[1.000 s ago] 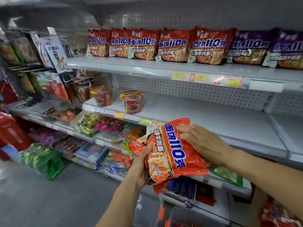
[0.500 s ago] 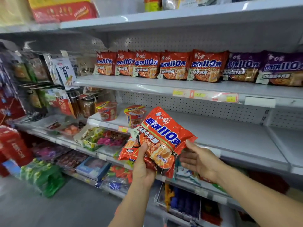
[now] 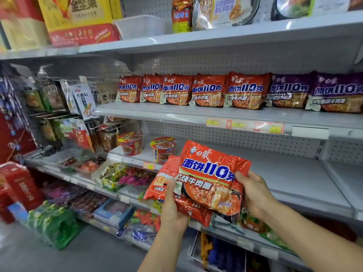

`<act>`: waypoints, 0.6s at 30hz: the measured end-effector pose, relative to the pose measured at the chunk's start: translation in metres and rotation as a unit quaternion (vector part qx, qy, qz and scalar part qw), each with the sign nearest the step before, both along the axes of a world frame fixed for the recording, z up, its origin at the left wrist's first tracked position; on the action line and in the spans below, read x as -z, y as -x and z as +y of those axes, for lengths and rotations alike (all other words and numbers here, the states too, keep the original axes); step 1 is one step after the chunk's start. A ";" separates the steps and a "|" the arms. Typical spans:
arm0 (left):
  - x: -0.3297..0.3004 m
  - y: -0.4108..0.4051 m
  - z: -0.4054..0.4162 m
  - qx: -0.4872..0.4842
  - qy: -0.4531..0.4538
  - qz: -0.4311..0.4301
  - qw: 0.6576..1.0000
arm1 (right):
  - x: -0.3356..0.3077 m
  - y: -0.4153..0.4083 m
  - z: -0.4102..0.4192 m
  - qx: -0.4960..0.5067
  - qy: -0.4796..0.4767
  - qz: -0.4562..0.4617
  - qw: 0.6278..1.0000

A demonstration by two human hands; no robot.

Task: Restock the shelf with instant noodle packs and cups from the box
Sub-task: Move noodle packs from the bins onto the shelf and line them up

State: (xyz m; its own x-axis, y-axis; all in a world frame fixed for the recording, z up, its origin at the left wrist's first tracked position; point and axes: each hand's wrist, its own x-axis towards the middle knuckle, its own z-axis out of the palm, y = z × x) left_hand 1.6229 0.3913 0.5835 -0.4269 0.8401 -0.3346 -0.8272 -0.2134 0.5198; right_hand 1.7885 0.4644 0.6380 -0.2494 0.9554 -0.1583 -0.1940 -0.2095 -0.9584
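Held packs: a small stack of red noodle packs [image 3: 212, 181], front one upright and facing the camera, others fanned out behind it to the left and below; the stack is in the air in front of the middle shelf's front edge.
Left hand: left hand [image 3: 173, 211] grips the stack's lower left corner, thumb across the front of the packs, fingers curled behind.
Right hand: right hand [image 3: 255, 193] grips the front pack's right edge, thumb on the front, fingers behind it.
Upper noodle shelf: upper shelf [image 3: 196, 112] carries a row of five red packs [image 3: 192, 90] standing upright side by side from its left end, then two purple packs [image 3: 314, 92] toward its right end; price tags [image 3: 244, 125] sit on its front edge.
Middle shelf: middle shelf [image 3: 284, 173] carries two noodle cups [image 3: 146, 145] near its left end, apart from each other; the right cup is partly hidden behind the held packs.
Top shelf: top shelf [image 3: 216, 35] carries a yellow and red box [image 3: 78, 18] at the left, a white bin [image 3: 140, 26] beside it, contents hidden, then a red can [image 3: 181, 14] and bowl meals [image 3: 227, 11].
Left rack: hanging snack bags [image 3: 82, 99] on hooks beside the upper shelf's left end.
Lower shelves: trays of mixed snacks [image 3: 117, 175] below the cups; a green multipack [image 3: 53, 222] on the floor at lower left.
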 end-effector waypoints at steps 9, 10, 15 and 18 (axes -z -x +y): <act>-0.032 -0.016 0.036 0.011 -0.017 -0.003 1.000 | -0.023 -0.010 0.041 0.035 -0.004 0.007 0.999; -0.039 -0.017 0.042 0.004 -0.020 -0.003 1.000 | -0.029 -0.012 0.047 0.018 -0.004 0.005 1.000; -0.056 -0.015 0.072 -0.051 -0.031 0.006 0.998 | -0.054 -0.020 0.061 -0.121 -0.005 -0.012 0.993; -0.062 -0.019 0.083 -0.054 -0.060 0.001 0.997 | -0.066 -0.024 0.069 -0.142 -0.024 -0.011 0.990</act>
